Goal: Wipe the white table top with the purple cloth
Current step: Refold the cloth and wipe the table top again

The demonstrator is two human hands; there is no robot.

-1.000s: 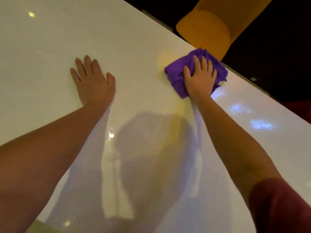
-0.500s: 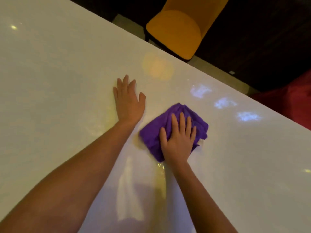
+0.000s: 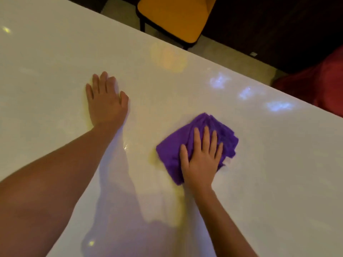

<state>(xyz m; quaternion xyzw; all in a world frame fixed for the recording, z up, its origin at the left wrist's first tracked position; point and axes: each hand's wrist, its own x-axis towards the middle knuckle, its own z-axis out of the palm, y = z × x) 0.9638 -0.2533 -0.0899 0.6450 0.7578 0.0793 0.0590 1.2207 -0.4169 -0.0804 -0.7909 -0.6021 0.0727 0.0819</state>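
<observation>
A glossy white table top (image 3: 55, 71) fills most of the head view. The crumpled purple cloth (image 3: 170, 151) lies on it right of centre. My right hand (image 3: 201, 160) presses flat on the cloth with fingers spread, covering its near right part. My left hand (image 3: 105, 102) rests palm down on the bare table to the left of the cloth, fingers together, holding nothing. About a hand's width of table separates the two hands.
An orange chair (image 3: 176, 15) with dark legs stands beyond the table's far edge. Something red (image 3: 319, 86) sits past the far right edge. The table's far edge runs diagonally from upper left to right. Light reflections dot the surface.
My right hand has dragged the cloth from the far edge by the chair back toward me, then slightly right away from the left hand. The left hand stays flat on the table.
</observation>
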